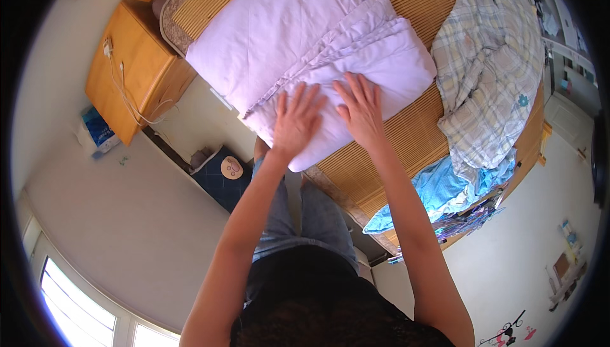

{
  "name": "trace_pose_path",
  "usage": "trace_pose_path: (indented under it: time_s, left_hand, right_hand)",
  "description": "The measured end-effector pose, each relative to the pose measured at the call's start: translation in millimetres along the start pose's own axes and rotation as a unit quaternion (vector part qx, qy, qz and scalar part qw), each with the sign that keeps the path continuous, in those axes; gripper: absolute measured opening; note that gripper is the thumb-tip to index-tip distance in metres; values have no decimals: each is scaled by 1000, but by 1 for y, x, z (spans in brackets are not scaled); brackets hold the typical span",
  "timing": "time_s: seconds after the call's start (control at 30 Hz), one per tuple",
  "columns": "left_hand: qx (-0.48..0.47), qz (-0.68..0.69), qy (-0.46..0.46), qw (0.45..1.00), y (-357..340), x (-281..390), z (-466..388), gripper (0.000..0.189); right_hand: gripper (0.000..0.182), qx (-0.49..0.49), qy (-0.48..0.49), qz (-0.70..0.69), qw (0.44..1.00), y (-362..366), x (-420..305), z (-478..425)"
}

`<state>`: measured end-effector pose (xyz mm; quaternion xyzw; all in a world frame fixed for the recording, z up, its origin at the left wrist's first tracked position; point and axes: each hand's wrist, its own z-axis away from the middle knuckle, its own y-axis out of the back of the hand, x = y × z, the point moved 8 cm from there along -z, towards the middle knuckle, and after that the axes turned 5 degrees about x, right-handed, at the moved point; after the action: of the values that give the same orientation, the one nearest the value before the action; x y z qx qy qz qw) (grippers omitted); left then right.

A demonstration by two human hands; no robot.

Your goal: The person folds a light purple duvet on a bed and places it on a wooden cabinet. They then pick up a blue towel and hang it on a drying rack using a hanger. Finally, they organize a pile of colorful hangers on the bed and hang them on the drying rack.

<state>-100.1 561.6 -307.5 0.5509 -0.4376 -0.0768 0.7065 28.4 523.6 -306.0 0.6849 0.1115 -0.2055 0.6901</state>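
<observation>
A pale lilac quilt (281, 27) lies folded on a bed covered with a bamboo sleeping mat (410, 127). Its nearer part is folded over, and a ruffled seam or edge runs diagonally across it. My left hand (299, 120) is over the near folded part, fingers spread and slightly blurred. My right hand (360, 106) rests palm down on the same part, a little to the right, with its fingers apart. Neither hand grips the cloth. The quilt's near left corner hangs past the mat's edge by my legs.
A plaid cloth (491, 70) lies crumpled on the right, with a blue cloth (443, 187) and several hangers (467, 220) below it. On the left stands a wooden nightstand (138, 66) with a white charger cable (126, 96). A dark bag or cushion (217, 180) sits beside my legs.
</observation>
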Motion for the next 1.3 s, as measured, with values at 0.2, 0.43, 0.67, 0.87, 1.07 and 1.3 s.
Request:
trace_pose_path:
  time_s: [0.2,0.43,0.67,0.87,1.07,1.3]
  left_hand:
    - [94,96,107,985,4,-26,-35,59]
    - [42,76,137,987,-23,-10,-112,70]
    - [109,20,51,993,-15,-21,-126,57]
    - [-44,5,-31,999,-56,1,-103,58]
    - [-51,-12,-52,997,-17,-5,-91,50]
    - [-89,362,127,919,50,-110,-7,36]
  right_hand:
    - [40,29,-37,-73,996,25,11,-19]
    - [40,166,-256,-156,940,28,39,84]
    - [56,222,-492,-415,733,-46,73,144]
    - [70,145,-614,-614,475,-102,50,141]
    - [52,165,-614,-550,541,-80,48,138]
    - [56,274,-465,-418,731,25,-35,51]
